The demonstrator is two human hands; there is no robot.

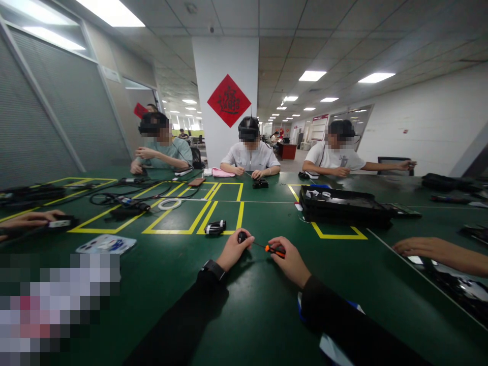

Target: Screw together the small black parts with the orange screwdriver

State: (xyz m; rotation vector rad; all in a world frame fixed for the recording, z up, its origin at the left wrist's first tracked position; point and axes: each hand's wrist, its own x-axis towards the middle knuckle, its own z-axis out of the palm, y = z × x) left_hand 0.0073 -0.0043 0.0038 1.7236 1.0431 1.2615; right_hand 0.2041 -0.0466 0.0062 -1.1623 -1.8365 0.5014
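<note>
My left hand [232,251], below a dark watch on the wrist, is closed around a small black rounded part [242,237]; the fingers cover much of it. A screwdriver [275,251] with an orange and black handle lies in the closed grip of my right hand [292,262]. Its thin shaft points left toward the black part, and I cannot tell whether the tip touches it. Just beyond my left hand, a black binocular-like object with white bands [215,227] rests on the green table [251,305].
Black trays [343,206] stand at the right, beyond my right hand. Cables [125,203] and a white cable coil [170,204] lie at the left among yellow tape outlines. A patterned phone [107,244] is at near left. Co-workers' hands [430,247] reach in from both sides; three people sit opposite.
</note>
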